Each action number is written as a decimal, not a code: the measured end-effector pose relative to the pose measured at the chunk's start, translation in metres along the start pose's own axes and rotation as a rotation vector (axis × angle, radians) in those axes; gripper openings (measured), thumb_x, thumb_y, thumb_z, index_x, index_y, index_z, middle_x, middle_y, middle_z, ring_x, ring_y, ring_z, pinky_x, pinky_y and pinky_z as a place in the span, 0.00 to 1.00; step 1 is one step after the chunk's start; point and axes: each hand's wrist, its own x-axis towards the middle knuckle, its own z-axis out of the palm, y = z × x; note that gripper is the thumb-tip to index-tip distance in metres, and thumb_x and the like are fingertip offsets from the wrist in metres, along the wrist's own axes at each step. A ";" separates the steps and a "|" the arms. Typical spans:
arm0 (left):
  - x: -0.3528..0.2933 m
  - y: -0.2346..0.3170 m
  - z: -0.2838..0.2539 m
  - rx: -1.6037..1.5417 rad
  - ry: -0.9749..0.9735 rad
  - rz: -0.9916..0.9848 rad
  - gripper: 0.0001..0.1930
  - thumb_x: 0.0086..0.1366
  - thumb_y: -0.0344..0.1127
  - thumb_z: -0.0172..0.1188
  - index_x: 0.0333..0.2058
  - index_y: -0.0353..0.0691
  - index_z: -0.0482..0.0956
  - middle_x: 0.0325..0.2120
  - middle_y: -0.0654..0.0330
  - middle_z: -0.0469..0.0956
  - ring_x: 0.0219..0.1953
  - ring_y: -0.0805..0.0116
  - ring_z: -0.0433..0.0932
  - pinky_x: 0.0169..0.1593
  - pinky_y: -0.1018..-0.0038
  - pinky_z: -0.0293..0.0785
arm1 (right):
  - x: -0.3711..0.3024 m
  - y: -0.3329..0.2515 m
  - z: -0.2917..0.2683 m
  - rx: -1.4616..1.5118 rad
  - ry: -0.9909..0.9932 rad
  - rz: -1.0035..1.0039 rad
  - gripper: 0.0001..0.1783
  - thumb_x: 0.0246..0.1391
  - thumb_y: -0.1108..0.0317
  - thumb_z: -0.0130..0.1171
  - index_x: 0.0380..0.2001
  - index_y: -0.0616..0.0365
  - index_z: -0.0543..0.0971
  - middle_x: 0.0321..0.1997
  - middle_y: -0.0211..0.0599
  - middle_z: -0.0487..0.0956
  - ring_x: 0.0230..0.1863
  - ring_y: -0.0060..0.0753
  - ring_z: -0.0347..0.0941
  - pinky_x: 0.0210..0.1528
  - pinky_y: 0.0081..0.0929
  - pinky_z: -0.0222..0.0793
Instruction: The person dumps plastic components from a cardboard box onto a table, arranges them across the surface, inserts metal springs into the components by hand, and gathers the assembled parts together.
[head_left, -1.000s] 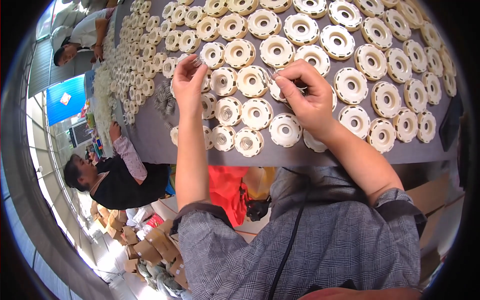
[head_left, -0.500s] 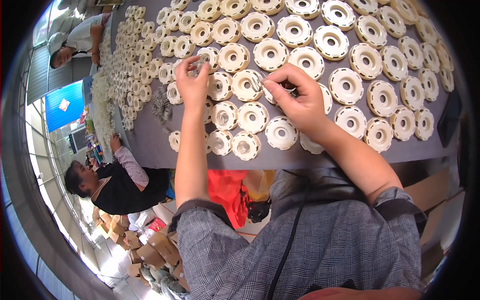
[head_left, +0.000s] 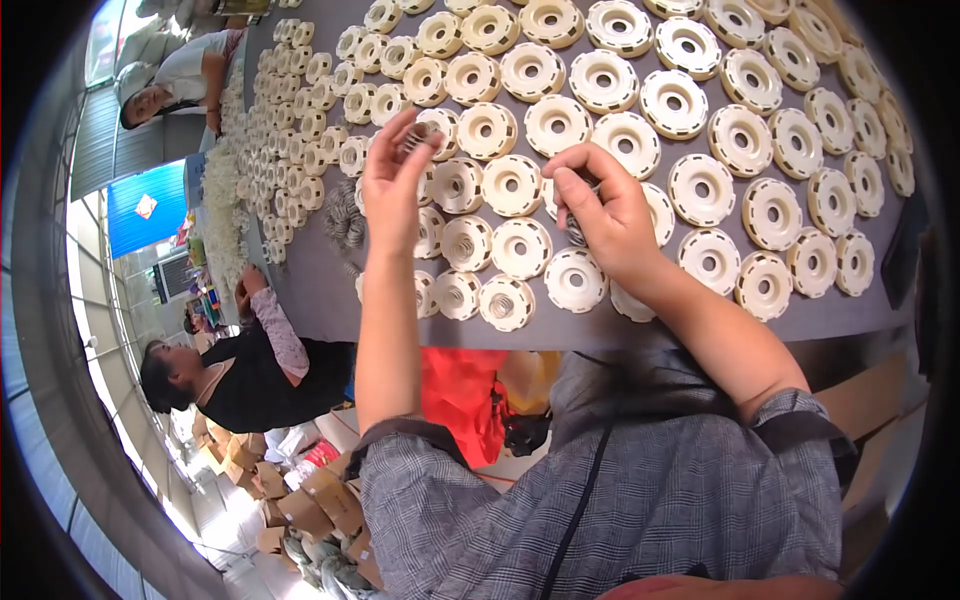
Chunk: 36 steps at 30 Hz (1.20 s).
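Observation:
My left hand [head_left: 396, 180] is raised over the table, its thumb and fingers curled around a metal coil spring [head_left: 420, 138]. To its right, my right hand [head_left: 608, 212] is closed, with several coil springs [head_left: 576, 232] showing under its fingers. Cream plastic rings [head_left: 511, 186] with notched rims and centre holes lie in rows beneath and around both hands. Near the front edge, coil springs sit inside some of them, such as a nearby ring [head_left: 503, 303] and its neighbour [head_left: 457, 296]. A tangled heap of springs [head_left: 344, 216] lies left of my left forearm.
The grey table [head_left: 320, 300] carries many smaller cream rings [head_left: 290, 150] at far left. Beyond them lies a pile of translucent pieces [head_left: 222, 200]. One person [head_left: 250, 370] in black sits at the left, and another [head_left: 195, 75] in white is farther off. Cardboard boxes [head_left: 325, 495] stand behind.
The view has shifted slightly. My right hand has drawn back from a ring, and the spring at its fingertips no longer shows. The spring in my left hand now shows more clearly.

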 end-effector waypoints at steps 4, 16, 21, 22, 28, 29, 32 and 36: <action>0.050 -0.034 -0.059 0.258 0.225 0.049 0.10 0.52 0.27 0.61 0.35 0.35 0.74 0.30 0.63 0.75 0.33 0.78 0.72 0.38 0.82 0.67 | -0.003 -0.003 0.003 -0.056 -0.027 0.028 0.08 0.57 0.67 0.49 0.32 0.61 0.71 0.24 0.26 0.69 0.22 0.13 0.63 0.26 0.14 0.61; 0.108 -0.081 -0.091 0.709 0.267 0.229 0.10 0.46 0.31 0.64 0.29 0.36 0.78 0.29 0.60 0.75 0.33 0.70 0.71 0.41 0.75 0.67 | 0.004 -0.010 -0.002 0.070 -0.041 0.125 0.10 0.57 0.71 0.40 0.35 0.63 0.70 0.29 0.30 0.69 0.29 0.16 0.63 0.29 0.16 0.64; 0.093 -0.067 -0.088 0.783 0.354 0.329 0.12 0.46 0.31 0.65 0.31 0.36 0.76 0.30 0.61 0.74 0.32 0.70 0.70 0.39 0.75 0.67 | 0.003 -0.006 0.001 0.133 -0.126 0.223 0.15 0.47 0.77 0.39 0.40 0.62 0.68 0.29 0.32 0.67 0.29 0.20 0.63 0.29 0.18 0.65; 0.089 -0.061 -0.085 0.756 0.412 0.376 0.12 0.46 0.31 0.66 0.31 0.36 0.76 0.30 0.62 0.73 0.31 0.70 0.69 0.38 0.75 0.67 | 0.003 -0.007 0.003 0.146 -0.139 0.256 0.18 0.44 0.79 0.38 0.41 0.61 0.67 0.29 0.33 0.67 0.29 0.21 0.64 0.29 0.19 0.66; 0.002 0.014 0.027 0.342 -0.391 0.225 0.14 0.53 0.29 0.59 0.40 0.38 0.76 0.40 0.60 0.75 0.43 0.72 0.71 0.45 0.76 0.66 | 0.005 -0.008 -0.009 0.162 -0.138 0.298 0.29 0.51 0.73 0.43 0.59 0.58 0.54 0.29 0.36 0.70 0.19 0.22 0.65 0.23 0.17 0.65; -0.013 0.026 0.036 0.337 -0.498 0.184 0.15 0.53 0.30 0.59 0.41 0.38 0.76 0.41 0.59 0.74 0.45 0.71 0.70 0.47 0.74 0.65 | 0.005 -0.009 -0.006 0.167 -0.157 0.297 0.29 0.51 0.73 0.43 0.59 0.58 0.54 0.29 0.36 0.70 0.19 0.22 0.65 0.23 0.17 0.65; -0.039 0.031 0.040 0.398 -0.603 0.239 0.13 0.55 0.29 0.58 0.40 0.37 0.76 0.41 0.58 0.74 0.46 0.68 0.70 0.49 0.71 0.65 | 0.005 -0.009 0.002 0.254 -0.221 0.265 0.33 0.52 0.71 0.43 0.62 0.57 0.49 0.29 0.37 0.71 0.19 0.21 0.66 0.19 0.16 0.64; -0.049 0.025 0.038 0.322 -0.513 0.186 0.08 0.54 0.24 0.57 0.35 0.35 0.77 0.41 0.55 0.74 0.43 0.68 0.72 0.46 0.73 0.68 | 0.004 -0.011 0.004 0.215 -0.246 0.276 0.32 0.54 0.69 0.44 0.61 0.59 0.49 0.29 0.36 0.71 0.20 0.21 0.65 0.20 0.15 0.63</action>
